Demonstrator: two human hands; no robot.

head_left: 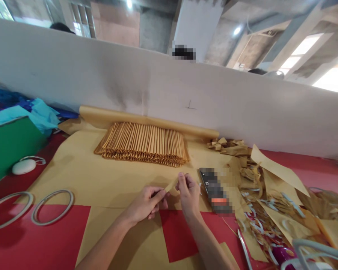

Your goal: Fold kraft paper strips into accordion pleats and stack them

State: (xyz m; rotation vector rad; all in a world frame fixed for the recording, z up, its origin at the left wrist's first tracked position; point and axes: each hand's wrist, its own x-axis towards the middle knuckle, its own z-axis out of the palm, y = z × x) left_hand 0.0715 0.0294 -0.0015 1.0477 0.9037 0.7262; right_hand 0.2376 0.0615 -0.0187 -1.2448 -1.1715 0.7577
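Observation:
A small strip of brown paper is stretched between my two hands, above the brown paper sheet on the table. My left hand pinches its left end between thumb and fingers. At the other end, my right hand has thumb and fingertips closed on it. Beyond the hands lies a stack of pleated brown paper, its folds standing close together. To the right of my right hand is a phone with a lit, partly blurred screen.
Two pale rings lie at the left, near a white round case and a green box. A paper roll rests along the partition. Paper scraps and a metal blade-like tool lie right.

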